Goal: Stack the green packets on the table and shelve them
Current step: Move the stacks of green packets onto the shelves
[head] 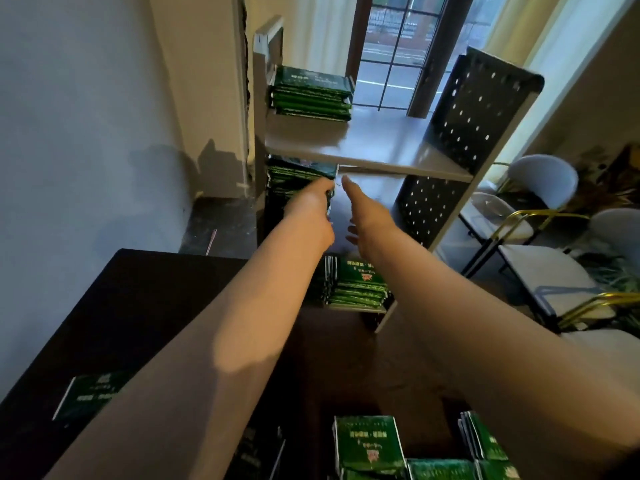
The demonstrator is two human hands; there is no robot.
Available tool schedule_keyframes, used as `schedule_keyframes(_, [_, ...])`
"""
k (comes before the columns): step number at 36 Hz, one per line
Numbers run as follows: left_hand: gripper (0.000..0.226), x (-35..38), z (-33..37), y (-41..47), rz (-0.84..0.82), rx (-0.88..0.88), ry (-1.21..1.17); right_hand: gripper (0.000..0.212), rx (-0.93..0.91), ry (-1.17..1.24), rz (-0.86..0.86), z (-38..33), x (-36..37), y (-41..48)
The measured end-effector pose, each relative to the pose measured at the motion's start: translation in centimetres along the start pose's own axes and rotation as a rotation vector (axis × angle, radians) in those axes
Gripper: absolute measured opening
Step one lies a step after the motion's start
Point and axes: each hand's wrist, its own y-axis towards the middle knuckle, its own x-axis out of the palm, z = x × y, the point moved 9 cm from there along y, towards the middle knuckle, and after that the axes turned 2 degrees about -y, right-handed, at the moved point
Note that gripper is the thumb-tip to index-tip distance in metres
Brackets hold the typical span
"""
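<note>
Beyond the dark bench, a shelf unit is seen, with green packets stacked on its levels. The middle-shelf stack is clasped at its right edge by the left grip, fingers curled. The right grip is held spread just beside it, fingers straight. Loose packets are scattered on the bench.

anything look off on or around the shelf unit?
Two things. On the lower shelf, a few packets stand on edge beside the flat stack, unlike the top stack. The wall corner left of the shelf unit looks ragged, as if chipped.
</note>
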Motion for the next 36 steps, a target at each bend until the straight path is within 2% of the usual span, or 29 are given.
schedule_keyframes(2, [0.036, 0.1, -0.8, -0.8, -0.092, -0.015, 0.09, 0.077, 0.006, 0.002, -0.004, 1.2, -0.5, -0.9])
schedule_keyframes(4, [0.044, -0.4, -1.8, -1.6, -0.18, -0.008, 0.155, 0.064, -0.007, -0.041, -0.025, 2.6, -1.0, -1.8])
schedule_keyframes(7, [0.01, -2.1, -3.8, -2.9, -0.286, -0.023, 0.299, 0.037, -0.031, -0.131, -0.134, 5.6, -0.8, -3.7])
schedule_keyframes(8, [0.008, -2.6, -4.4, -3.1, -0.312, -0.023, 0.369, 0.035, -0.041, -0.177, -0.165, 6.3, -0.8, -4.3])
schedule_keyframes(10, [0.014, -4.4, -6.1, -3.2, -0.343, -0.035, 0.529, 0.033, -0.025, -0.309, -0.206, 8.8, -0.6, -5.7])
schedule_keyframes(14, [0.019, -9.1, -10.0, -3.1, -0.435, -0.09, 0.851, 0.015, 0.052, -0.628, -0.373, 15.1, 0.3, -8.2])
schedule_keyframes(16, [0.032, -12.0, -12.1, -2.6, -0.436, -0.158, 0.992, 0.013, 0.117, -0.713, -0.431, 18.7, 1.1, -8.9])
schedule_keyframes(18, [0.052, -15.0, -13.6, -1.7, -0.416, -0.202, 1.153, 0.019, 0.184, -0.775, -0.458, 21.9, 2.2, -9.0])
schedule_keyframes(22, [0.075, -20.2, -16.0, -0.9, -0.44, -0.264, 1.428, 0.034, 0.223, -0.82, -0.552, 26.6, 5.0, -9.6])
schedule_keyframes(27, [0.084, -25.1, -17.9, -0.5, -0.494, -0.334, 1.74, 0.081, 0.312, -0.994, -0.699, 31.5, 7.9, -10.1])
schedule_keyframes(32, [0.092, -27.7, -19.4, -0.1, -0.602, -0.404, 1.848, 0.089, 0.384, -1.048, -0.842, 34.0, 9.8, -10.6])
schedule_keyframes(36, [0.088, -28.2, -20.6, 0.3, -0.678, -0.392, 1.928, 0.09, 0.364, -1.072, -0.874, 34.7, 10.3, -10.4])
